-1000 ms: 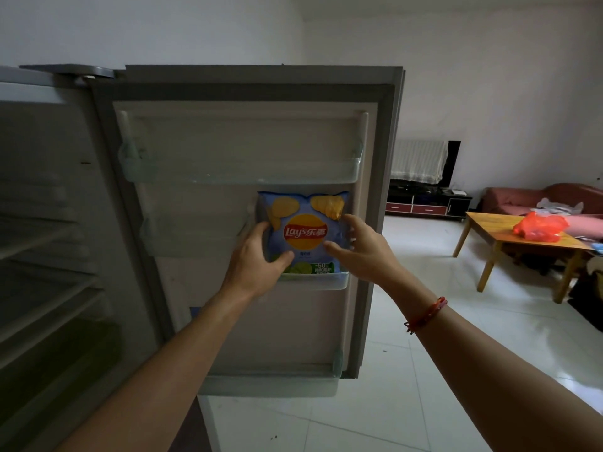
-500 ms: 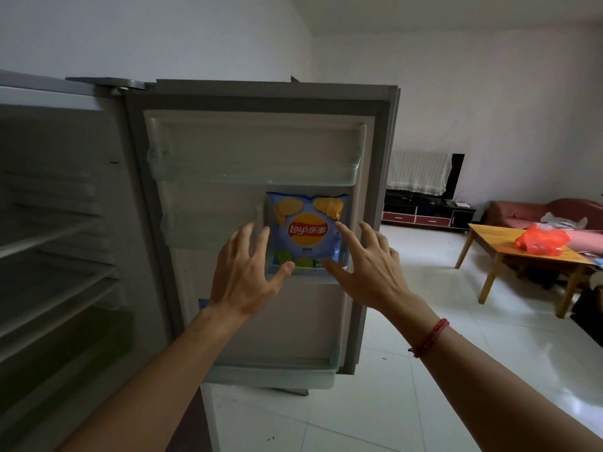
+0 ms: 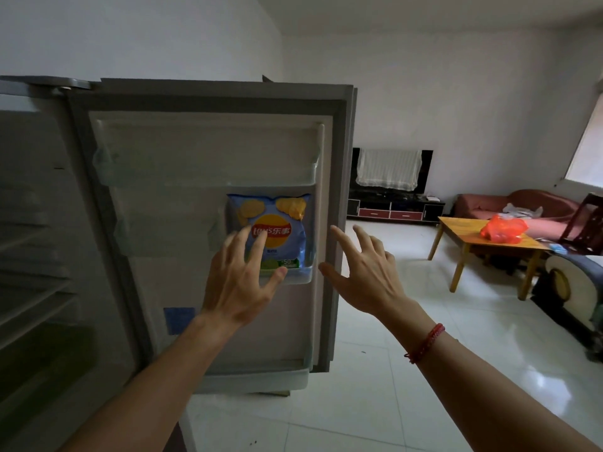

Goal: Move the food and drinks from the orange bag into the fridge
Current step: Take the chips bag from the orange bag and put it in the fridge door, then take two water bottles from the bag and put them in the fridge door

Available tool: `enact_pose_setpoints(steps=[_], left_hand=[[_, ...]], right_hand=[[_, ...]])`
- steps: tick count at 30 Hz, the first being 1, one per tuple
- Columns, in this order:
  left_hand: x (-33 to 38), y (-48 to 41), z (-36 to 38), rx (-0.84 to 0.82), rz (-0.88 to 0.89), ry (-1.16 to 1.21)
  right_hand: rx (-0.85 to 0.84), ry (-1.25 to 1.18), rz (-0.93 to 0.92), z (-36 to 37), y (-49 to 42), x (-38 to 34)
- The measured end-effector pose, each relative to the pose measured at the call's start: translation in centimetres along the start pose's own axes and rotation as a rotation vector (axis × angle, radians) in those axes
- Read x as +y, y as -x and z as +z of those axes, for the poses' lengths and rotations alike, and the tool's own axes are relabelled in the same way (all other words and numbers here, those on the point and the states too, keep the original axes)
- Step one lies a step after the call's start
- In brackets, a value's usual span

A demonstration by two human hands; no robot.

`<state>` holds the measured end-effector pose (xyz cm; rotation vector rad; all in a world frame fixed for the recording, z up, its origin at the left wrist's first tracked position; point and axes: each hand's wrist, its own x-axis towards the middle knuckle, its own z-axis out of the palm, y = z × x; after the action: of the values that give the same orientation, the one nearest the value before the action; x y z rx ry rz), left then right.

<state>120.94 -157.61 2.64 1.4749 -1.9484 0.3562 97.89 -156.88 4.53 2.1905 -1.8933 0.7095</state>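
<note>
A blue bag of Lay's chips (image 3: 277, 230) stands upright in a small clear shelf (image 3: 301, 278) on the inside of the open fridge door (image 3: 208, 151). My left hand (image 3: 239, 278) hovers in front of the bag's lower left, fingers spread, holding nothing. To the right of the bag, before the door's edge, my right hand (image 3: 365, 272) is also spread and empty. The orange bag (image 3: 504, 229) lies on a wooden table (image 3: 463, 223) far to the right.
The fridge interior (image 3: 36, 256) with wire shelves is at the left. A TV stand (image 3: 394, 207), a red sofa (image 3: 483, 203) and a dark chair (image 3: 587, 223) lie beyond the white tiled floor (image 3: 408, 386). A blue and cream seat (image 3: 567, 288) sits at the right edge.
Both hands have let go of the chip bag and drawn back from it with fingers spread. The bag stays in the door shelf. The view has swung to the right.
</note>
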Motion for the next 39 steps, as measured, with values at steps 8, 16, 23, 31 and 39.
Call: enact_pose_setpoints(steps=[8,16,23,31,39], left_hand=[[3.0,-1.9,2.5,-0.005,0.153,0.152],[6.8,-2.1,4.5,-0.088,0.365,0.244],[12.0,-0.6,5.0,-0.112,0.526,0.396],[19.1,1.9,5.2,-0.123,0.658,0.478],[23.7,3.0,5.7,-0.131,0.684,0.490]], right_hand=[[0.043,0.107,0.172,-1.7,2.7,2.9],[0.097,0.212,0.401,-3.6,8.1,3.9],[0.121,0.318,0.576,-6.8,14.8,5.5],[0.141,0.399,0.738,-10.7,21.7,7.8],[0.119,0.377,0.776,-12.4,24.0,11.6]])
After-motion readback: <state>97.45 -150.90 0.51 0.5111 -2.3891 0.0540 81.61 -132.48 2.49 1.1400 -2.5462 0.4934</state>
